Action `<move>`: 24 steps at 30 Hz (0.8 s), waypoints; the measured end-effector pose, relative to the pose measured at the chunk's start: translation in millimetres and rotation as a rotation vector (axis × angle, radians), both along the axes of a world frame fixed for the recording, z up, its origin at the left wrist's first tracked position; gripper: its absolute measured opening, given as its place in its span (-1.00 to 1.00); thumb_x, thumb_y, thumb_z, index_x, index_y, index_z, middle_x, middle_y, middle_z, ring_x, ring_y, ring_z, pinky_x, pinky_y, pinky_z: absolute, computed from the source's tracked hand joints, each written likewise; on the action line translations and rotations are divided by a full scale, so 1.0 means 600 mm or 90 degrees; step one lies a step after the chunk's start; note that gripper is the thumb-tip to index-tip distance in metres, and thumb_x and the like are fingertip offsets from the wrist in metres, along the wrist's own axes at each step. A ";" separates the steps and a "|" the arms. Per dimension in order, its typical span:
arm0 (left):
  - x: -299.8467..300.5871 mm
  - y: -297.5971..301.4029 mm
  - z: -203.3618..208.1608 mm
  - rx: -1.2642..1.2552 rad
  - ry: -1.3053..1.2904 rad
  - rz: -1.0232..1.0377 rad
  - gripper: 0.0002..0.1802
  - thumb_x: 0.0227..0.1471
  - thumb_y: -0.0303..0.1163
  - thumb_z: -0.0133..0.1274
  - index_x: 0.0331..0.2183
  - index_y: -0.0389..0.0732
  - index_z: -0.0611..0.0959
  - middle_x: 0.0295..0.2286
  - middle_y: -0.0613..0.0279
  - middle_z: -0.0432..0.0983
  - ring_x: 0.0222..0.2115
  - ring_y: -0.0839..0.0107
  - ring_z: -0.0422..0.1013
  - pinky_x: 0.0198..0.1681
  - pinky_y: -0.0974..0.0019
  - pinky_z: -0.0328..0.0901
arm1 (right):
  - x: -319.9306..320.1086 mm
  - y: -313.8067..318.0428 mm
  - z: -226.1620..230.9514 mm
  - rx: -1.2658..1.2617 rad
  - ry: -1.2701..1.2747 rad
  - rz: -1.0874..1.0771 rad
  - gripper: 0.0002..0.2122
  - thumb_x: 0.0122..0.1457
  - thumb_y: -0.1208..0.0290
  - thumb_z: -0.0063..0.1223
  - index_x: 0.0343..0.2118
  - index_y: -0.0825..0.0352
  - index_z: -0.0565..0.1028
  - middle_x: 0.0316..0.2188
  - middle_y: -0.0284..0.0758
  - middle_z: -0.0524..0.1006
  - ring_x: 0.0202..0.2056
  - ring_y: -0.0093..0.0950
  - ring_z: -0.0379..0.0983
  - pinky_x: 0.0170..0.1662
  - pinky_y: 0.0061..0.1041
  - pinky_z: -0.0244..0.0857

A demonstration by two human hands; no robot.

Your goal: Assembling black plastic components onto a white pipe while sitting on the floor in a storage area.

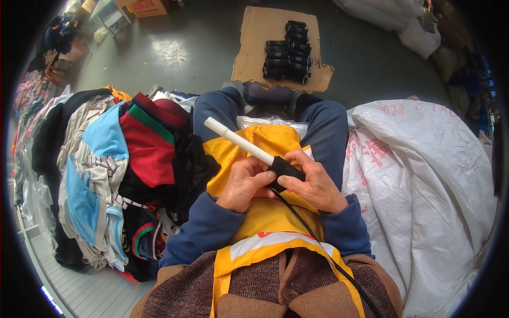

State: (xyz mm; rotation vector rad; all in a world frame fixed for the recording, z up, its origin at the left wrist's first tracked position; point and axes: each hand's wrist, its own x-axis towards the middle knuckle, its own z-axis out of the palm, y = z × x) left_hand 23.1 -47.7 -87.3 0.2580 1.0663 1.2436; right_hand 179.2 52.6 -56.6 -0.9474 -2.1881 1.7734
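Note:
Over my lap, a white tube [238,141] slants up to the left, its upper end free in the air. Black cloth [285,169] is wrapped around its lower end. My left hand [245,185] is closed around the tube where it meets the cloth, with the thumb pressed against the black edge. My right hand [314,183] grips the black cloth from the other side, thumb on top and fingers curled over it. A thin black cable [297,214] passes below my hands and runs down to the lower right. A yellow apron [249,220] covers my lap.
On my left lies a large heap of folded garments [98,183]. A big white woven sack [419,185] fills my right side. Ahead on the floor, a cardboard sheet [254,42] bears several black rolled bundles [289,55]. A cardboard box [146,7] stands farther back.

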 end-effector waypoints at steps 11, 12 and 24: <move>-0.003 0.012 0.011 -0.032 -0.032 -0.026 -0.69 0.00 -0.52 0.06 -0.17 -0.32 0.40 -0.36 0.23 0.42 -0.40 0.44 0.47 -0.43 0.41 0.47 | 0.001 0.008 -0.013 0.026 0.058 -0.018 -0.71 -0.01 0.60 0.11 -0.22 0.33 0.30 -0.44 -0.38 0.41 -0.45 -0.63 0.37 -0.37 -0.62 0.26; -0.003 0.013 0.016 -0.023 -0.034 -0.028 -0.68 -0.01 -0.51 0.07 -0.18 -0.31 0.40 -0.35 0.23 0.42 -0.40 0.44 0.47 -0.41 0.40 0.48 | 0.001 0.008 -0.012 0.025 0.058 -0.018 -0.71 -0.01 0.60 0.11 -0.22 0.33 0.30 -0.44 -0.38 0.41 -0.45 -0.63 0.37 -0.37 -0.62 0.26; -0.002 0.011 0.014 0.018 -0.054 -0.034 -0.65 -0.05 -0.50 0.12 -0.18 -0.28 0.41 -0.36 0.20 0.43 -0.43 0.44 0.48 -0.46 0.41 0.48 | 0.012 0.001 0.003 0.078 0.012 0.033 -0.69 -0.01 0.51 0.11 -0.21 0.33 0.28 -0.36 -0.13 0.43 -0.29 -0.16 0.42 -0.24 -0.37 0.28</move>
